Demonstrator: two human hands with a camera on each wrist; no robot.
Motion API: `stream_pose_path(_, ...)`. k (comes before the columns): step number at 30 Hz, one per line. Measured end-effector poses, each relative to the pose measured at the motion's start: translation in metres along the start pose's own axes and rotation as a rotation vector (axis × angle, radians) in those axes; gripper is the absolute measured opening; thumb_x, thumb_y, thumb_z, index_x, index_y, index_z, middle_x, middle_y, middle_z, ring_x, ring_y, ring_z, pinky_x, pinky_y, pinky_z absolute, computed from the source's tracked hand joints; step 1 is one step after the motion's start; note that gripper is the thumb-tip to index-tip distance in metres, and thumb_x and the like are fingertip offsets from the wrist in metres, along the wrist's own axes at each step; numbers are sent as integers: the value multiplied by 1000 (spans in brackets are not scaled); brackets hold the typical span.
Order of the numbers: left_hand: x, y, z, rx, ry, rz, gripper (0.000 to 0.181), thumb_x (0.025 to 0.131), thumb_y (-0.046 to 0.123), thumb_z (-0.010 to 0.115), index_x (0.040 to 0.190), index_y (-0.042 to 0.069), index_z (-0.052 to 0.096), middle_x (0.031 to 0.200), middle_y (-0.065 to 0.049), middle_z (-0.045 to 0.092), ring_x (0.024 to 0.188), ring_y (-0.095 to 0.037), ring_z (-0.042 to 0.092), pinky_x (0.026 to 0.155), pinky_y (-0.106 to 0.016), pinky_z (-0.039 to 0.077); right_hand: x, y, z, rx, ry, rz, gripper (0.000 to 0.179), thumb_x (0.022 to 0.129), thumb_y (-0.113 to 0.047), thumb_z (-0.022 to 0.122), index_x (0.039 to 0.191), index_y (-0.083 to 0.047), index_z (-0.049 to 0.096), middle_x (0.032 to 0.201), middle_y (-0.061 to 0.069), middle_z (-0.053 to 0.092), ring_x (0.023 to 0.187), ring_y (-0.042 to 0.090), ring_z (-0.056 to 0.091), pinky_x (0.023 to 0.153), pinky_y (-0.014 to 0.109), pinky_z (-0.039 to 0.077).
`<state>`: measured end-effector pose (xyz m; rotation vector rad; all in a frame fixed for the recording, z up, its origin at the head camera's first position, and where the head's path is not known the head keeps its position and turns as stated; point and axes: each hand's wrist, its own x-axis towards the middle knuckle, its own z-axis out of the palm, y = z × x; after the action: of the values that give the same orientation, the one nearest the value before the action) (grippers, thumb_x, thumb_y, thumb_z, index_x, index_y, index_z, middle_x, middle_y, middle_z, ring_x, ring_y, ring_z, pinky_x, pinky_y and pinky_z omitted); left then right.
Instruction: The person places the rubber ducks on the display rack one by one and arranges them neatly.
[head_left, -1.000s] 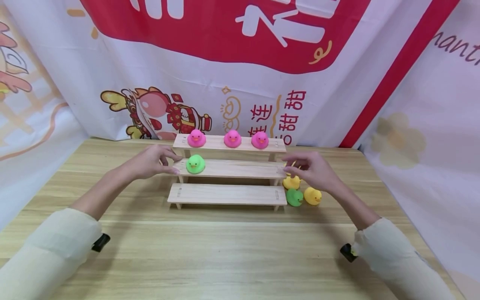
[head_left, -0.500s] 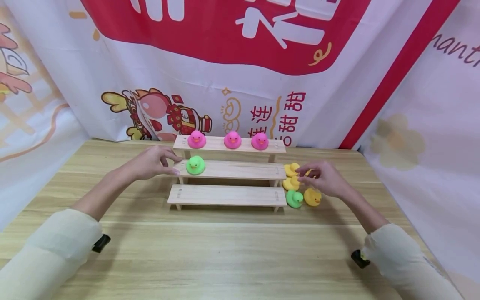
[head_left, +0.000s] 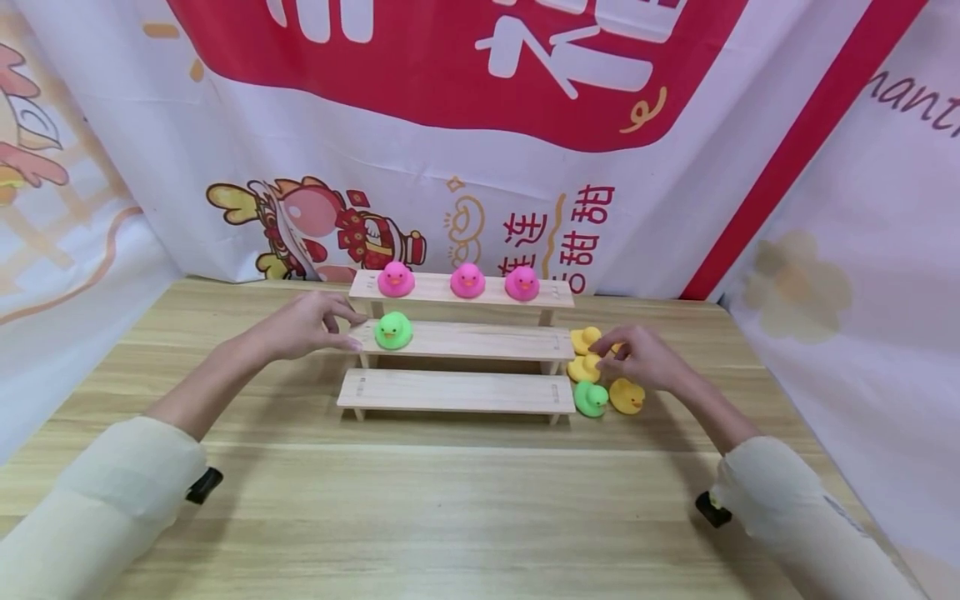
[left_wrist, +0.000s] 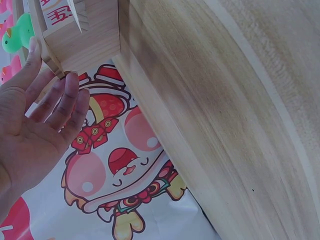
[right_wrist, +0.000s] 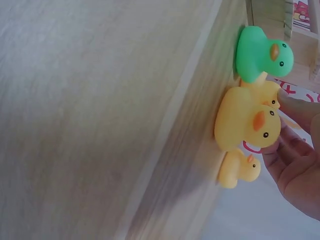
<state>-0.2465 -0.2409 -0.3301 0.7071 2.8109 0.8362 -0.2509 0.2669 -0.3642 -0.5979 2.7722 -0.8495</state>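
Note:
A three-step wooden stand (head_left: pixel 480 342) stands on the table. My left hand (head_left: pixel 311 325) holds the left end of its middle step, thumb on top and fingers below in the left wrist view. A green rubber duck (head_left: pixel 393 331) sits on that step near the thumb. To the right of the stand, my right hand (head_left: pixel 645 358) reaches over a group of rubber ducks, thumb and fingers apart. Its fingertips are right at two yellow ducks, the rear one (head_left: pixel 582 340) and the middle one (head_left: pixel 582 367). The front yellow duck (right_wrist: pixel 245 122) partly hides the fingers in the right wrist view.
Three pink ducks (head_left: pixel 468 281) line the top step. A second green duck (head_left: pixel 590 399) and a yellow duck (head_left: pixel 627 397) sit on the table (head_left: pixel 450 517) by the stand's right front leg. A printed cloth (head_left: pixel 420 158) hangs close behind the stand.
My right hand has come off the right end of the middle step and shifted right and down to the yellow ducks. My left hand stays on the stand.

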Motion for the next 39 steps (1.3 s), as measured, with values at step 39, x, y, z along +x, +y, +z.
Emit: stream_pose_path(39, 1, 1, 0, 1, -4, 2, 45, 88, 19, 84, 124, -5, 72, 119, -19, 69, 85, -21, 65, 73, -35, 54, 6, -4, 1, -25, -81, 31, 27, 95, -4, 73, 120, 3, 72, 112, 16, 71, 86, 21, 67, 75, 34, 58)
